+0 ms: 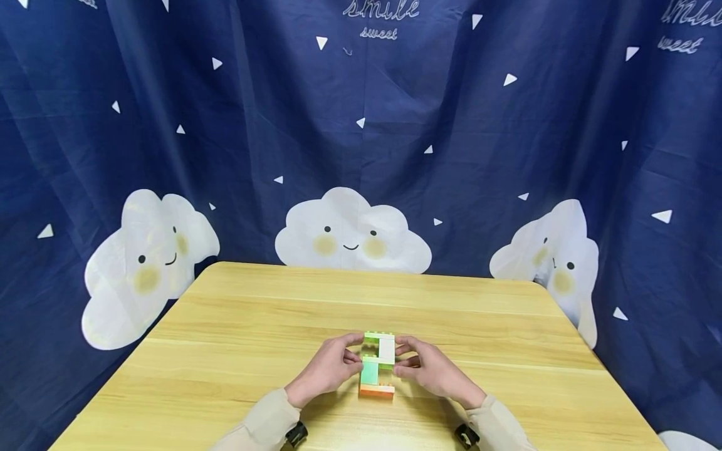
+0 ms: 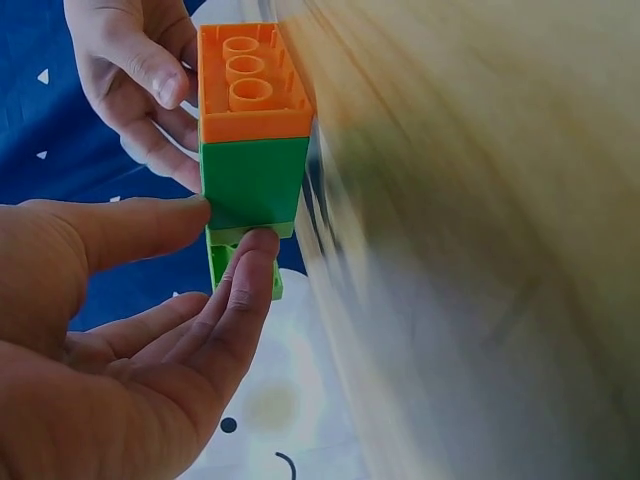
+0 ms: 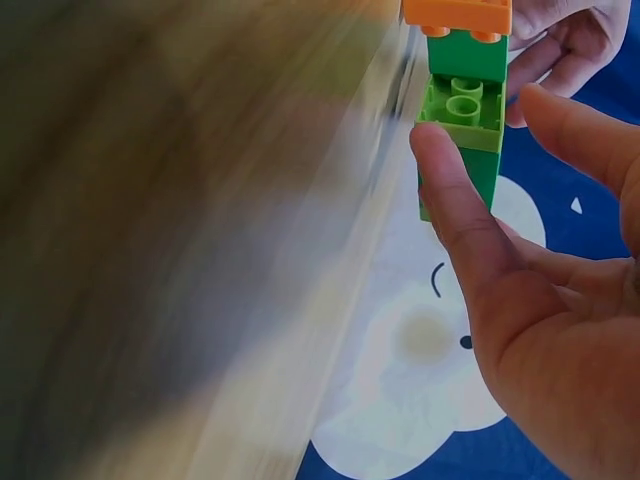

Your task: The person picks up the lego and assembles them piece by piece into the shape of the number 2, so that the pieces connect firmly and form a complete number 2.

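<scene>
A stack of toy building bricks lies on its side at the near middle of the table in the head view. It has an orange brick point(image 1: 376, 392), a green brick point(image 1: 370, 373), lime bricks point(image 1: 379, 336) and another brick point(image 1: 387, 349) that looks nearly white from glare. My left hand point(image 1: 328, 365) is on its left side, with the thumb by the green brick and a fingertip at the lime one in the left wrist view. On the other side, my right hand point(image 1: 431, 368) has a fingertip against a lime brick point(image 3: 470, 135). Its thumb looks apart from the bricks. Fingers of both hands look mostly straight.
The wooden table point(image 1: 237, 326) extends around the bricks, its far edge near a dark blue curtain point(image 1: 316, 150) with white clouds and triangles. Pale sleeves point(image 1: 265, 418) and a black wrist strap point(image 1: 467, 435) show at the bottom.
</scene>
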Motion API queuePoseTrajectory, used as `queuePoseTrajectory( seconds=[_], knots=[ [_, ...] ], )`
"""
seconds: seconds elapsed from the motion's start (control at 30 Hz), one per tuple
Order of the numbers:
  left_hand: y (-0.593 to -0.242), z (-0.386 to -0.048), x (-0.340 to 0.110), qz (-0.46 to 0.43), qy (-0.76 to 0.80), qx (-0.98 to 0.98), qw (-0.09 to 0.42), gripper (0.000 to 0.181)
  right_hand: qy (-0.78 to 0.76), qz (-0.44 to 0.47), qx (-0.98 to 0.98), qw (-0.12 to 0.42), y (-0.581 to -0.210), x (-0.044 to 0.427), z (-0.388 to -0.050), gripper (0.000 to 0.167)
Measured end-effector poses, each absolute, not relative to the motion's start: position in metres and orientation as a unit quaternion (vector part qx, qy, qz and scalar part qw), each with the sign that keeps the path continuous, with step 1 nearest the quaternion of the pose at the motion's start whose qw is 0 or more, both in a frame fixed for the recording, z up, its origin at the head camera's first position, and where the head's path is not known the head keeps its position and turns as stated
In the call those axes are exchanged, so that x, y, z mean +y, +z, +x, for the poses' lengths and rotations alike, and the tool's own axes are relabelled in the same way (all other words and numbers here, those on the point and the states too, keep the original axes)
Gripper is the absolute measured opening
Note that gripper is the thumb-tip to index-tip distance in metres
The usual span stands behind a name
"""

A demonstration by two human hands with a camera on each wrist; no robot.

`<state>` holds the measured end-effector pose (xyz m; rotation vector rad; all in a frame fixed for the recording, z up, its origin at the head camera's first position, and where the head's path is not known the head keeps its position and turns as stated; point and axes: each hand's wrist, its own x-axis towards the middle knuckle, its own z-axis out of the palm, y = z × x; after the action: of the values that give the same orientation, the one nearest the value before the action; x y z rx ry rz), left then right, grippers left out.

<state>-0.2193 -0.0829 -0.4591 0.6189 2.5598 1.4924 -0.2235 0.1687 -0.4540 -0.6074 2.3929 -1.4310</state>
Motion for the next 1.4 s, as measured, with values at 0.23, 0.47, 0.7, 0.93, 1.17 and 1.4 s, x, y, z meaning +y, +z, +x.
queuePoseTrajectory(
  seconds=[0.23,0.47,0.7,0.93,1.17,1.4],
  knots=[
    [-0.4601,-0.2198,-0.0834,0.198,0.504,0.838,0.064,0.057,-0.491,-0.21,0.833,0.146,-0.4545,0.1684,-0.2235,0.06],
    [-0.4601,-0.2185,-0.0819,0.194,0.516,0.831,0.073,0.056,-0.479,-0.22,0.839,0.136,-0.4547,0.1711,-0.2237,0.054],
    [-0.4587,-0.2172,-0.0819,0.196,0.519,0.827,0.087,0.055,-0.477,-0.221,0.839,0.141,-0.4557,0.1721,-0.2236,0.051],
    [-0.4585,-0.2168,-0.0821,0.197,0.517,0.827,0.099,0.05,-0.481,-0.222,0.835,0.151,-0.4568,0.1721,-0.2242,0.052],
    [-0.4592,-0.2161,-0.082,0.202,0.51,0.83,0.102,0.046,-0.475,-0.218,0.837,0.16,-0.4561,0.1719,-0.2236,0.055],
    [-0.4602,-0.2168,-0.0826,0.204,0.504,0.832,0.108,0.047,-0.471,-0.219,0.837,0.17,-0.4543,0.1729,-0.2239,0.057]
  ],
)
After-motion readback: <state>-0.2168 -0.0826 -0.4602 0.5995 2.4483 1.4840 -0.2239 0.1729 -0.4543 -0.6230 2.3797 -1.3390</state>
